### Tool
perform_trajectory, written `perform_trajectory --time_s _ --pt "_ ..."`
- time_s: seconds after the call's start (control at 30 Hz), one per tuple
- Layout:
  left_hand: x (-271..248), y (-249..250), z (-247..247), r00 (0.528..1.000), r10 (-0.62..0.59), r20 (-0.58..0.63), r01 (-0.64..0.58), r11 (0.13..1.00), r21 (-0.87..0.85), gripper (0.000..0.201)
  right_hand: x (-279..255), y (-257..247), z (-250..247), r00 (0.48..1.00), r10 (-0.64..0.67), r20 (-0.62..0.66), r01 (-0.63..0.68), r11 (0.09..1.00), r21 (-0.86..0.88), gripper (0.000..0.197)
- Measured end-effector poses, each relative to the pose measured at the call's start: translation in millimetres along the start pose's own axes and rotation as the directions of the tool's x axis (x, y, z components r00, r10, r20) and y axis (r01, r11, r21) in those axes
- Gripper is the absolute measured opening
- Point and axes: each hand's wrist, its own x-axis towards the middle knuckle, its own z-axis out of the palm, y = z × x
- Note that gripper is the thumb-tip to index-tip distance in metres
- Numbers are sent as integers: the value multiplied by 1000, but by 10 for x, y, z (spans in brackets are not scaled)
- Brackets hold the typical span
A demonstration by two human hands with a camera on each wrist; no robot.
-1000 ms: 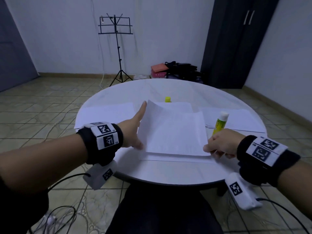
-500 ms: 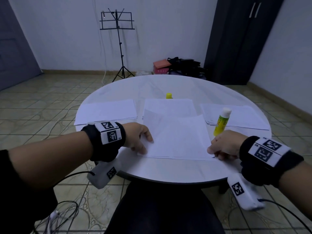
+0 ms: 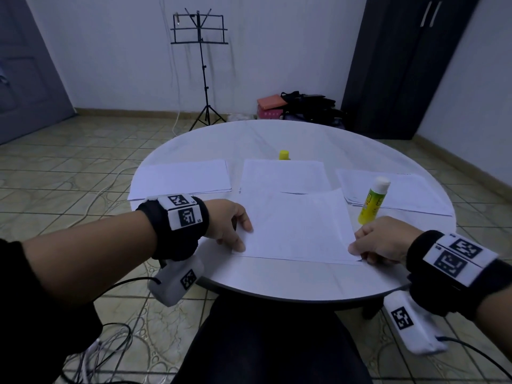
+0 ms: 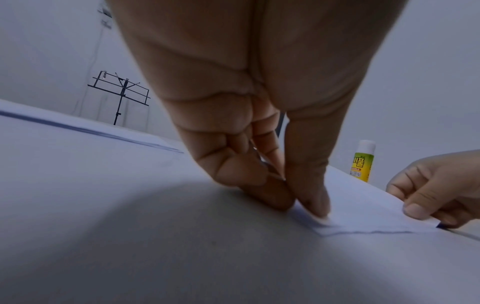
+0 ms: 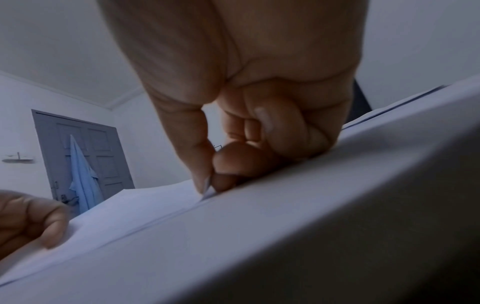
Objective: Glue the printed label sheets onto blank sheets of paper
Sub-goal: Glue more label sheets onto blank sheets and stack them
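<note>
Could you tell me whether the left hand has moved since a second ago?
Yes. The left hand came down from the raised sheet onto its near-left corner.

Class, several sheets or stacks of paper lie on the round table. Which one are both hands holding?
The near-centre sheet: the left hand holds its left edge, the right hand pinches its near right corner. The other stacks lie untouched.

Head view: taken from above and behind both forearms, angled forward and down; the round table (image 3: 277,284) is seen whole at mid-frame, the far wall in the upper frame.

Left wrist view: set low, just above the tabletop, close behind the left hand (image 4: 259,123), facing along its fingers; the glue stick (image 4: 363,160) is seen at right.

Right wrist view: equally low and close, behind the right hand (image 5: 246,102), facing a grey door (image 5: 85,156) at left.

Shared by all three: the top sheet (image 3: 299,225) and both hands.
</note>
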Motion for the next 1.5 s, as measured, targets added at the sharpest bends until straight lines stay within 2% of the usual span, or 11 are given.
perform_trajectory --time_s 1.0,1.17,1.5 --pt "26 28 24 1000 -3 7 2 999 37 35 22 73 18 1000 -25 -12 26 998 60 32" --pt "32 24 16 1000 -6 10 6 999 47 36 20 86 30 999 -42 -19 43 998 44 19" --pt "44 26 -1 1000 -6 17 5 998 58 36 12 102 31 998 -60 -19 60 998 15 20"
